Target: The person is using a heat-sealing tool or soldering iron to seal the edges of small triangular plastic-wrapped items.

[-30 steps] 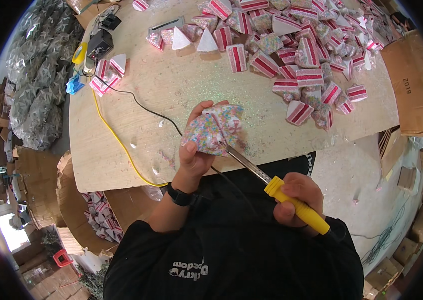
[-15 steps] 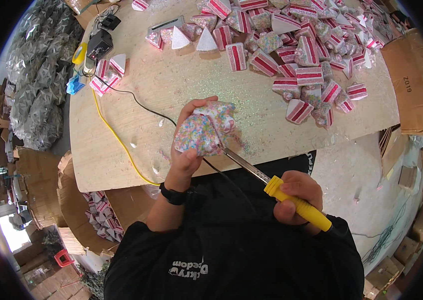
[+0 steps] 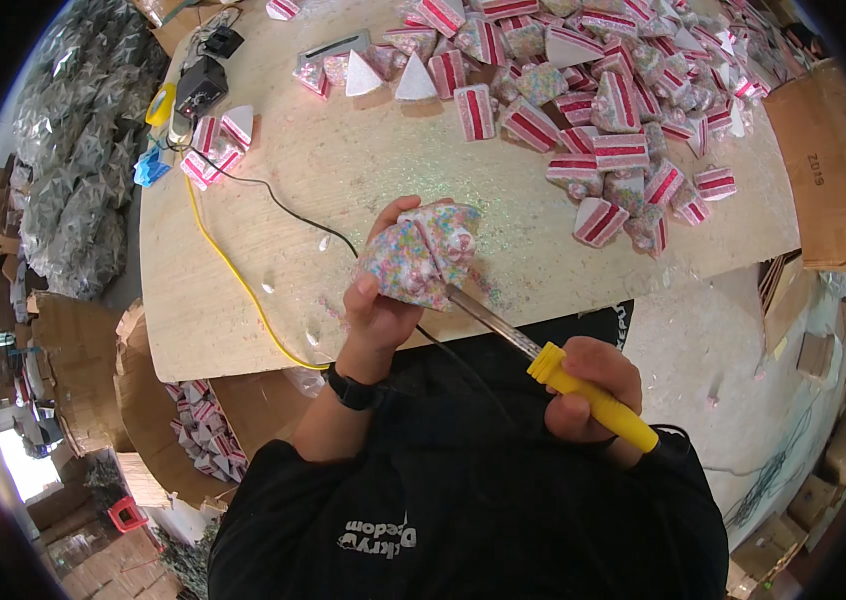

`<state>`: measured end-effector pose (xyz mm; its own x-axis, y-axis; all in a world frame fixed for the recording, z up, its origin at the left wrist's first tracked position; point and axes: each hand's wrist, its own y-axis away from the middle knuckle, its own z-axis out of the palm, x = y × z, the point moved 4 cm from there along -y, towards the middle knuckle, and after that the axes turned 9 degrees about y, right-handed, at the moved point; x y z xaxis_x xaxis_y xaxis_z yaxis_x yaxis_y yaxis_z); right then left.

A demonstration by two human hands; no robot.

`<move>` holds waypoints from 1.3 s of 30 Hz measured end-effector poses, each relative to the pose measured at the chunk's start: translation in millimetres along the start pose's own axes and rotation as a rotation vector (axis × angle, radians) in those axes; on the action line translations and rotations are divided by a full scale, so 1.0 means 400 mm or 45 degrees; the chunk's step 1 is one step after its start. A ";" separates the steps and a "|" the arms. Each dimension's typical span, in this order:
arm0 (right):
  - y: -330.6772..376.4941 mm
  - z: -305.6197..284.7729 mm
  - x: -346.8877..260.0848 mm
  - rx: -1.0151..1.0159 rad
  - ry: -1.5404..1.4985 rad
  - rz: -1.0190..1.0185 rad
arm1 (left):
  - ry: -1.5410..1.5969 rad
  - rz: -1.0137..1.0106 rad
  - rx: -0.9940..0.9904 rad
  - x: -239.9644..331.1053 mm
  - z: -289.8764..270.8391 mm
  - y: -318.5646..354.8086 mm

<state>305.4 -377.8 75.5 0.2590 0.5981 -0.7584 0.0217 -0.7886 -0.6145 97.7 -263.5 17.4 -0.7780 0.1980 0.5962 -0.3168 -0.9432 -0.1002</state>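
Note:
My left hand is closed around a fake cake slice speckled in pastel pink, blue and yellow, held above the near part of the table. A groove or seam runs across the slice's upturned side. In my right hand is a soldering iron with a yellow handle, fingers wrapped round the grip. Its metal shaft points up and left, and the tip meets the slice's lower right edge by the seam. Whether the tip goes into the slice I cannot tell.
A pile of pink-and-white fake cake slices covers the table's far right. Several more lie at left near a black power adapter. A black cord and a yellow cable cross the tabletop. An open carton of slices stands below left.
My left hand has turned the slice a little and shifted it slightly right. The iron's handle has moved slightly, its tip staying at the slice's edge.

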 end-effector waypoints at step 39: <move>-0.005 0.018 -0.003 0.072 0.220 -0.009 | 0.211 -0.033 0.041 0.004 -0.035 0.017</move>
<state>298.3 -375.9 76.0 0.4210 0.5662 -0.7086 -0.0289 -0.7725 -0.6344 86.6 -265.7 6.7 -0.8497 0.2609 0.4582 -0.3223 -0.9447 -0.0598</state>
